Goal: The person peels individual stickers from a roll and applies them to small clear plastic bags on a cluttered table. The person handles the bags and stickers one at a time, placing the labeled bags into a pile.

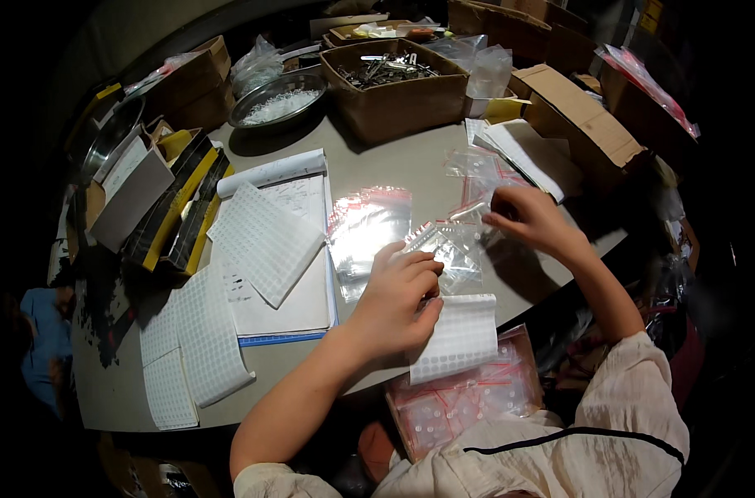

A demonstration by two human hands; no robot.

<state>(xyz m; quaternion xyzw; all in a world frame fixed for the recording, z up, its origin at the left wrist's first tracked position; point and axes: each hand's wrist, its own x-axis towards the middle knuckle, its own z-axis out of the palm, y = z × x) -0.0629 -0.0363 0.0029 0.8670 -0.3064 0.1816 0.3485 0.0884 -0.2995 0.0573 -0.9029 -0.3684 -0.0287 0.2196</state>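
Note:
My left hand (401, 295) rests with curled fingers over the near end of a fanned stack of clear zip bags (377, 220) with red-striped tops. Whatever lies under its fingers is hidden. Just beyond it, a slim metal piece (421, 238) lies on loose clear bags (460, 257). My right hand (528, 217) is raised at the right, thumb and fingers pinched together. A small pale strip (470, 210) shows close to those fingertips, and I cannot make out what they hold. Below the left hand, a sheet of round stickers (454, 336) hangs over the table's edge.
An open box (518, 373) of filled bags sits below the table edge. More sticker sheets (203, 332) and a clipboard (286, 339) lie left. Behind stand a steel bowl (240, 123) of clear bits and a carton (394, 104) of metal parts. Boxes (589, 116) line the right.

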